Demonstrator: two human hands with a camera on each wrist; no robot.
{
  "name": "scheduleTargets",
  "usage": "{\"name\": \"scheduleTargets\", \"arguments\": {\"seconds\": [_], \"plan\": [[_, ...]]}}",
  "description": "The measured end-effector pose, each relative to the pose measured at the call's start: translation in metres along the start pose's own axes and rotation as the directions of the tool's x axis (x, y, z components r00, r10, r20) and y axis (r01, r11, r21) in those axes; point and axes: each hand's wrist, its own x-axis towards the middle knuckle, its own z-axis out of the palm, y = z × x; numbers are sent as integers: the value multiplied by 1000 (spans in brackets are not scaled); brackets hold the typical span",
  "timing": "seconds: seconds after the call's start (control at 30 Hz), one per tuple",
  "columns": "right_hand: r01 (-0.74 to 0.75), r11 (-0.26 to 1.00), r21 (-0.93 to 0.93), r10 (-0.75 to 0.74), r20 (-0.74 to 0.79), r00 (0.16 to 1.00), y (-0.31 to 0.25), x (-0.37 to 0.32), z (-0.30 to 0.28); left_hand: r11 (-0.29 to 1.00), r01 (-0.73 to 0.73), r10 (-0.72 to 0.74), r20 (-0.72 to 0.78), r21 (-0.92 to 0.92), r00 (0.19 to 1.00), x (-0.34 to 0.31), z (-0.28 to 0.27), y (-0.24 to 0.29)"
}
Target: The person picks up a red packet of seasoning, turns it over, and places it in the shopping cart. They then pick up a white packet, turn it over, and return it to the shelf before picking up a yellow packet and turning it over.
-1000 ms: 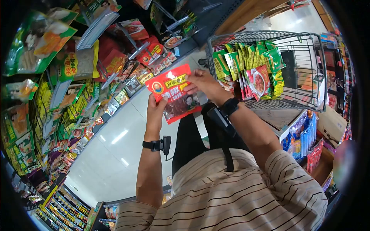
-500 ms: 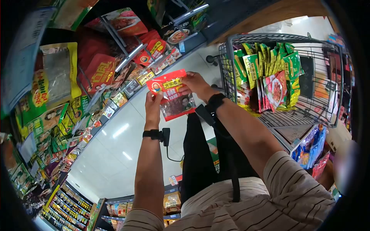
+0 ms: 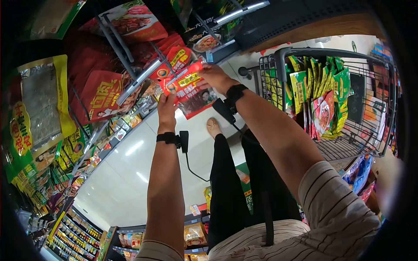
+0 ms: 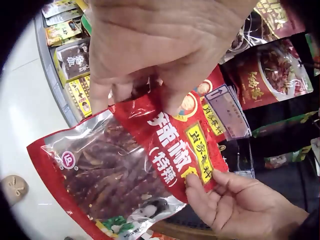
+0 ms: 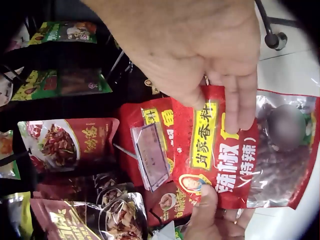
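A red bag of dried chili peppers with a clear window is held between both hands over the aisle, close to the shelf. My left hand pinches its left edge, thumb on the front. The right hand grips the opposite upper corner, and in the right wrist view its fingers lie across the front of the bag. Just behind the held bag, similar red bags hang on a hook with a price tag in front.
A wire shopping cart stands to the right, holding several green, yellow and red packets. On the left, hooks carry a large green-and-yellow bag and dark red packets. Small packs line the lower shelf edge. One shoe shows on the tiled floor.
Both hands have carried the chili bag up and left, closer to the hanging red bags. The shelf appears larger, and the cart sits further right in view.
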Motion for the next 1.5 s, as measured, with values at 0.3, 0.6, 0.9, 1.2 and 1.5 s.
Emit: {"name": "scheduleTargets", "arguments": {"seconds": [0.3, 0.6, 0.9, 1.2, 1.5], "plan": [[97, 994, -43, -97, 11, 995, -17, 13, 5, 988, -152, 152, 52, -8, 987, -1, 5, 24], [189, 979, -77, -189, 3, 982, -28, 24, 14, 968, -229, 231, 12, -106, 973, 2, 8, 41], [137, 965, -225, -169, -129, 977, -30, 43, 25, 973, -197, 190, -61, -117, 980, 18, 8, 38], [339, 682, -648, -597, -225, 770, -22, 56, 35, 960, -242, 217, -175, -143, 961, 38, 16, 37], [-75, 996, -42, 74, -16, 997, -24, 32, 33, 988, -146, 151, -182, 40, 972, 34, 6, 25]]}}
